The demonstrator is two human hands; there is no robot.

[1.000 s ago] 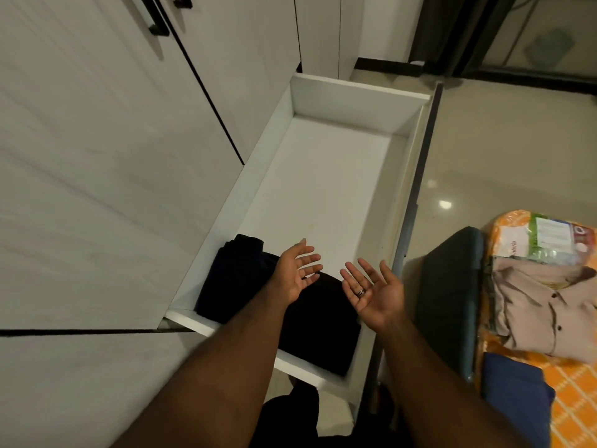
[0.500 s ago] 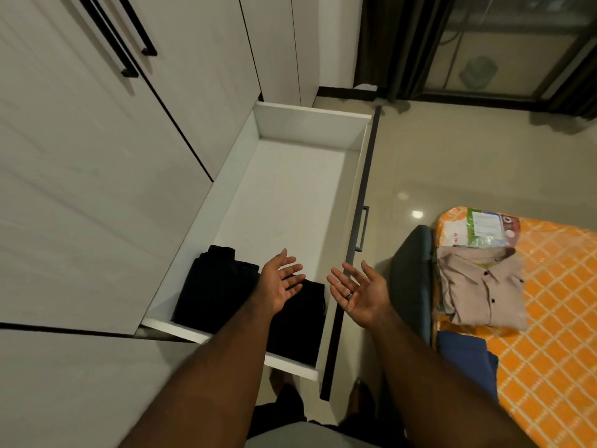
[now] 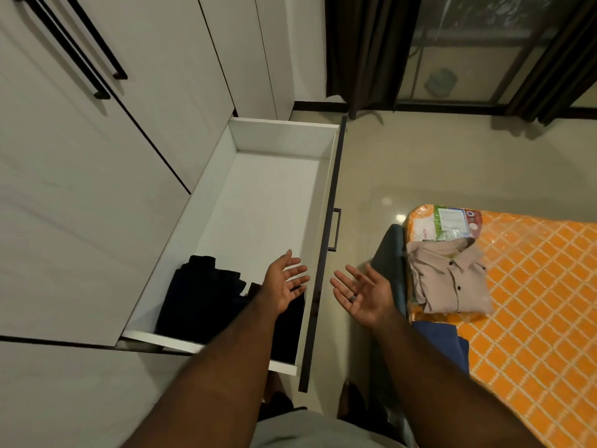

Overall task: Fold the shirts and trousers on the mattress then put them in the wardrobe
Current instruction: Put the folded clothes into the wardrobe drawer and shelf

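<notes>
White drawer (image 3: 284, 137) open, black clothes (image 3: 200, 295) at near end; left hand (image 3: 284, 287) above, right hand (image 3: 363, 294) past front edge, both spread empty.

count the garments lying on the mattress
2: a beige shirt near the mattress corner, and a blue garment beside it at the edge; more may lie out of frame.

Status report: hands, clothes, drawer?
Left hand and right hand open, empty. Dark folded clothes in open drawer. Beige shirt folded on mattress. Path to drawer unobstructed.
</notes>
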